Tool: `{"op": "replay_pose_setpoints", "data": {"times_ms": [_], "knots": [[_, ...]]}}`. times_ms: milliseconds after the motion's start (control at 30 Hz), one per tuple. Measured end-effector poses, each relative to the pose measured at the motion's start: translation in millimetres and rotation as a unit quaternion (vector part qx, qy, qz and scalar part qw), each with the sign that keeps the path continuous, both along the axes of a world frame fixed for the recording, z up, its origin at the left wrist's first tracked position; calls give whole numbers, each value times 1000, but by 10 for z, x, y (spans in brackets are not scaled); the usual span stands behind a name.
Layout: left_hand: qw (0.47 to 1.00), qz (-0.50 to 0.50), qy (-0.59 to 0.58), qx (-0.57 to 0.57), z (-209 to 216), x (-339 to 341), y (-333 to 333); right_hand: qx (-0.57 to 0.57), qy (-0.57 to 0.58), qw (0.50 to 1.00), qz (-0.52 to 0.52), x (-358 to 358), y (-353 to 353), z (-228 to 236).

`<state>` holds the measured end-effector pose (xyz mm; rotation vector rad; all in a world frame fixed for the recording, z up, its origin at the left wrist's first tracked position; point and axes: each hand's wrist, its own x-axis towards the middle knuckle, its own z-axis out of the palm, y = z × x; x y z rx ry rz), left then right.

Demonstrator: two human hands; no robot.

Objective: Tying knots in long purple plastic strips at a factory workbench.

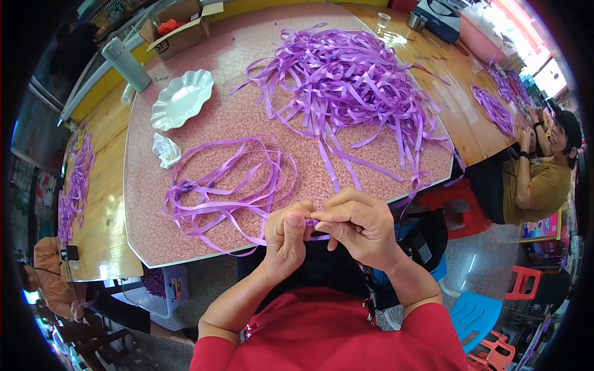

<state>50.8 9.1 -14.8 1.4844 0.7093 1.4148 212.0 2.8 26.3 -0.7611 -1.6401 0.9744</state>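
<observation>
Close together at the table's near edge, my left hand [287, 238] and my right hand [359, 226] both pinch a purple ribbon [311, 222]. A small bunched part of it, perhaps a knot, shows between the fingertips. Part of the ribbon is hidden by my fingers. To the left of my hands lies a loose coil of purple ribbon loops [232, 170], one strand of which runs towards my left hand. Beyond my right hand, a large heap of purple ribbons [352, 86] spreads over the table, with several ends trailing towards me.
On the pink speckled table [216, 127] are a pale scalloped plate [182, 100], crumpled white tissue [166, 151] and an open cardboard box [179, 37]. A green bottle [126, 65] stands far left. People sit at both sides; a blue stool [473, 318] is at lower right.
</observation>
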Motion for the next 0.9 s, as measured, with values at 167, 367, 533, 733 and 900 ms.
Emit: {"op": "replay_pose_setpoints", "data": {"times_ms": [167,367,533,733,900], "knots": [[999,4,-43,-20,-64,51,-24,35,-5,999,-36,-76,-22,-76],[997,21,38,69,5,8,77,132,-39,987,-87,-83,24,-83],[989,-13,110,102,132,-109,163,96,-57,994,-9,54,125,90],[995,-42,83,47,177,-65,130,105,-81,990,49,118,242,152],[997,-43,57,-1,77,-75,153,221,-139,965,-7,50,295,192]]}}
